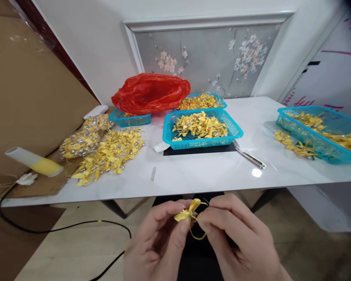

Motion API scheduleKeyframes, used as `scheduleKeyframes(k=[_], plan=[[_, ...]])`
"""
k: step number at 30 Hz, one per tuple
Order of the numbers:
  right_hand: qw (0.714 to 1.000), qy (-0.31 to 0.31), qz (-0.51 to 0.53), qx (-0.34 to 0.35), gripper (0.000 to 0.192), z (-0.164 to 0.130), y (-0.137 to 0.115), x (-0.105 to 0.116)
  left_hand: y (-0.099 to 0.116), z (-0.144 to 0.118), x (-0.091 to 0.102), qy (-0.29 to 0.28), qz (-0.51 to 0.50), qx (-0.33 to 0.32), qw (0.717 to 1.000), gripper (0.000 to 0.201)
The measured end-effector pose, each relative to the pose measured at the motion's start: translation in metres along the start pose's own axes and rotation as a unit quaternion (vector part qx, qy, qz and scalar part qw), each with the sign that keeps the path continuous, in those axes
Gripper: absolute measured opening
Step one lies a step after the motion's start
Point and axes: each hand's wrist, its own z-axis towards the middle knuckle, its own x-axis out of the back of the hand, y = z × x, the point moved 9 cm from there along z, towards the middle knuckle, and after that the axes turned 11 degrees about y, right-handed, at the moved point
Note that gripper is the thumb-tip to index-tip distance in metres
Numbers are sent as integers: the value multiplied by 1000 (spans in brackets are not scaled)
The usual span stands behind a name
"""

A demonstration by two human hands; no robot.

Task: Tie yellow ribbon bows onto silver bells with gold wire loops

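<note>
below the table edge [193, 193], both hands [193, 234] pinch a yellow bow [190, 210], lying crosswise, loop tilted up-right.

The glossy white marbled surface [193, 171] carries perforated turquoise plastic baskets [201, 142], a crinkled shiny red plastic bag [152, 93] and bright metal scissors [250, 157].

Below the bench [193, 175] edge, the left hand [156, 244] and right hand [236, 238] pinch a yellow ribbon bow [190, 212] between fingertips; turquoise baskets [235, 132] of finished bows sit above.
</note>
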Motion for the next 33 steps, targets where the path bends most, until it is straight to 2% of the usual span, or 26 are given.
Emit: scheduleKeyframes(k=[3, 7, 10, 15, 17, 21, 24, 27, 30, 33], plan=[[998, -37, 40, -34, 17, -2, 3, -5, -3, 6, -2, -36, 3, -7, 999, 8], [993, -18, 56, -103, 15, -3, 16, 1, -8, 11, -8, -92, 18, -8, 996, 10], [989, -17, 46, -139, 13, -4, 29, 3, -8, 11, -6, -62, 17, 0, 998, 11], [978, -64, 64, -189, 10, -8, 42, -7, -1, 4, -7, -16, 13, 3, 1000, 11], [979, -63, 75, -179, 11, -6, 40, -8, 0, 3, -7, -8, 21, 5, 1000, 11], [991, -20, 46, -121, 14, 2, 28, 0, -3, 5, -4, -3, 15, 19, 1000, 13], [996, -7, 34, -80, 18, 5, 19, 4, -13, 9, -7, -34, -21, 65, 997, 14], [996, 6, 36, -82, 22, 3, 19, 10, -24, 9, -16, -78, -90, 158, 980, 16], [994, 7, 27, -105, 22, 0, 27, 15, -29, 6, -23, -74, -145, 234, 959, 21], [993, 3, 8, -121, 22, 0, 37, 19, -29, 5, -26, -60, -159, 260, 951, 25]])
